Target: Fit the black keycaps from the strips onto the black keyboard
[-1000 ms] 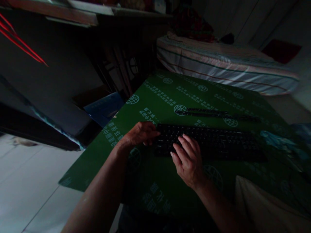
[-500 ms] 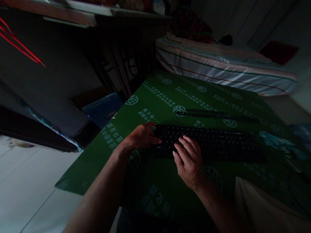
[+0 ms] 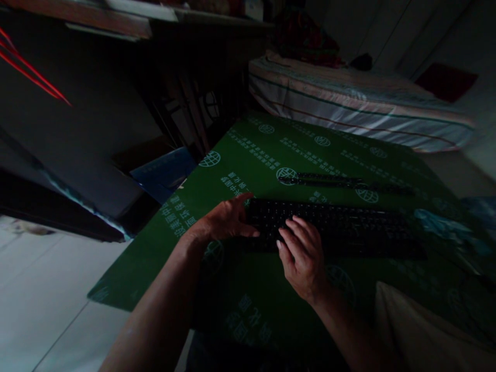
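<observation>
One green printed sheet (image 3: 271, 155) covers the bench. On it lie one flat black plastic keyboard (image 3: 349, 230) and, just behind, one thin dark strip (image 3: 341, 181). Two hands — left hand (image 3: 227, 222) spread at the keyboard's left end, right hand (image 3: 304, 258) spread, fingers on its keys.

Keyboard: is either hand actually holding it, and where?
The left hand is at the left end of the keyboard, a grip I cannot confirm. The right hand only rests its fingers on the keys.

Matt black plastic keyboard (image 3: 333, 227) on smooth printed green sheet (image 3: 271, 150)
</observation>
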`<state>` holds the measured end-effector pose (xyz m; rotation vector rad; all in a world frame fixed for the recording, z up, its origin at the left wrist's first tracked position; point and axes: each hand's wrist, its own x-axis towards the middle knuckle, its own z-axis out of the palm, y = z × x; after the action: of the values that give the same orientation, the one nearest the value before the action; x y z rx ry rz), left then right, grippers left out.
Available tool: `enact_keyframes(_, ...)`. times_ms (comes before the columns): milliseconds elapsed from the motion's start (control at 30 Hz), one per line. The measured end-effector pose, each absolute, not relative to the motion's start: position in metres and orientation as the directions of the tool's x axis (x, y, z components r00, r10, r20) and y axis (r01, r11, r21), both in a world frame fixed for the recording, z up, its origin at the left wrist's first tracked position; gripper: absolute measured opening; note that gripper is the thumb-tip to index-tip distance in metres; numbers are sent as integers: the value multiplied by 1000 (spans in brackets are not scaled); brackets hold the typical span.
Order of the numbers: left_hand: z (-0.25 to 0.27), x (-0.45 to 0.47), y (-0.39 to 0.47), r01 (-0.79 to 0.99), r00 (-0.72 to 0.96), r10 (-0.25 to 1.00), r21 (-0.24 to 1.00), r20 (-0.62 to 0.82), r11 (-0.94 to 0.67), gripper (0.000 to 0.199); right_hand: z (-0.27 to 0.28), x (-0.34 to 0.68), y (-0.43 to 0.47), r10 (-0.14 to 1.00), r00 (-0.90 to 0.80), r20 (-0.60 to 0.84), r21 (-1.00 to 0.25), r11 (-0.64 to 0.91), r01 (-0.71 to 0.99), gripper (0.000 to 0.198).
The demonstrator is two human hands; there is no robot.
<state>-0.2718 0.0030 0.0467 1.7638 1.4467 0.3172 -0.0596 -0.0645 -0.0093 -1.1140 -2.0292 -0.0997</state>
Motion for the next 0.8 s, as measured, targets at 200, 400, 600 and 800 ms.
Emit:
enact_keyframes(200,46,-272,3,698,327,900,716,-289,-23,97,-9,-60,-65,677,-286,678,-302,611,732,23)
enact_keyframes(400,44,-272,3,676,318,902,737,-292,0,104,-11,-60,-64,682,-286,673,-304,607,734,23)
enact_keyframes(600,45,-273,3,657,327,901,754,-286,1,96,-11,-59,-65,681,-296,670,-296,610,735,23)
enact_keyframes(800,41,-272,1,584,255,922,806,-293,95,75,-12,-59,-65,670,-291,683,-294,617,730,23)
